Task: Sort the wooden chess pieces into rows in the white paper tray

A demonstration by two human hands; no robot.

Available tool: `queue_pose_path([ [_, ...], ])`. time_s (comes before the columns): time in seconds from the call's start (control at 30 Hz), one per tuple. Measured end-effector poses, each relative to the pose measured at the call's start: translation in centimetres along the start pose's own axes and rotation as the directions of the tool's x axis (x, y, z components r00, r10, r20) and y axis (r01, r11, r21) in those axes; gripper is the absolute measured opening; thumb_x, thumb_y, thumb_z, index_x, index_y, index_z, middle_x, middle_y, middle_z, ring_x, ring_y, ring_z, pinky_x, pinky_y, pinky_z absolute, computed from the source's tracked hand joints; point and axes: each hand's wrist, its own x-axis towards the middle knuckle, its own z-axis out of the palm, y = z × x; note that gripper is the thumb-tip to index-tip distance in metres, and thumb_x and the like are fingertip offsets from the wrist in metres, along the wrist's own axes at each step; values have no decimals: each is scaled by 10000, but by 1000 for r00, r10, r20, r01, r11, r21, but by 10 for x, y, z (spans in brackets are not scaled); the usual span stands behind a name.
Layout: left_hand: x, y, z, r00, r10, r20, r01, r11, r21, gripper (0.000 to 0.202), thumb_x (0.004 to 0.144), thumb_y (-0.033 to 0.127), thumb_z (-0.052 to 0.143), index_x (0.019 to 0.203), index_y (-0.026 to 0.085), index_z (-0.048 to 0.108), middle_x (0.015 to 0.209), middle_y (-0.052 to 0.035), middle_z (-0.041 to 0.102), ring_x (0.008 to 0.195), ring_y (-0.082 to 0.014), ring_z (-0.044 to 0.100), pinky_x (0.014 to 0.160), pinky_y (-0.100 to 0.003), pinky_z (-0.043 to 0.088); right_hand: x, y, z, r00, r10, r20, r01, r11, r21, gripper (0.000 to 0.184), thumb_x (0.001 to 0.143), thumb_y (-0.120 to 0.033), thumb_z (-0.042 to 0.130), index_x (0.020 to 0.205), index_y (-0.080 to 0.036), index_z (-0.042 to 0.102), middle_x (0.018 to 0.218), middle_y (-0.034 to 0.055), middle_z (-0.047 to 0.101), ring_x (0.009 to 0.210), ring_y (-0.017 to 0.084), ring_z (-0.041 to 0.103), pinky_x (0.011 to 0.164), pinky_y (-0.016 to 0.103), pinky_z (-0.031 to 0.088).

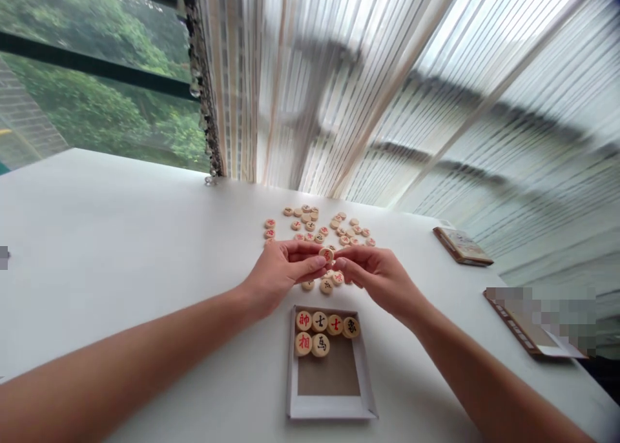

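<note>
My left hand (278,268) pinches a round wooden Chinese chess piece (327,255) with a red character, its face turned toward me. At the piece's right edge, the thumb and forefinger of my right hand (378,272) close on it too. Both hands are raised above the scattered pieces and partly hide them. Below them is a shallow white open box (332,407) with a brown bottom. Along its far side stand pieces in two rows, some red-lettered, like the red piece (303,344), and some black-lettered, like the black horse piece (320,345).
Many loose Chinese chess pieces (310,226) lie beyond my hands on the white table (145,249). To the right are a small brown box (462,246) and another box or lid (523,327), partly blurred out. A string curtain (363,94) hangs behind the table's far edge.
</note>
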Motion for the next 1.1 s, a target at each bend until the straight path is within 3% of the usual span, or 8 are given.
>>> queue_pose_path([
  [0.17,-8,2,4,997,16,72,-21,997,73,417,660,285,1005,982,112,804,889,-95,834,807,-192,795,808,-316,664,-11,9,14,995,-36,-98,49,991,128,331,832,-493,862,854,-170,791,643,3,661,584,113,535,539,239,426],
  [0.37,-7,2,2,982,-35,185,12,992,128,414,774,327,939,1070,72,801,944,-133,839,867,-211,811,867,-334,671,-20,26,12,992,42,-123,-13,972,234,281,871,-462,848,884,-183,820,641,8,670,589,99,531,537,216,407],
  [0.5,-7,-1,3,976,-73,205,44,989,142,352,801,287,923,1064,80,814,953,-120,845,859,-186,813,831,-272,678,-29,28,11,987,74,-141,-31,959,281,204,843,-398,889,921,-215,846,675,4,697,609,95,569,542,191,454],
  [0.67,-9,0,6,975,-91,202,63,988,141,333,825,268,909,1094,100,806,952,-98,852,840,-180,824,820,-257,692,-32,21,15,983,26,-181,36,942,334,189,762,-272,951,931,-262,867,747,-3,764,611,85,624,562,165,537],
  [1.1,-10,1,7,975,-54,214,20,987,158,242,861,229,874,1064,113,811,945,-77,851,826,-172,824,787,-241,699,-38,28,17,938,-147,-313,203,967,155,158,840,-190,886,975,-263,850,889,16,839,706,126,767,630,182,642],
])
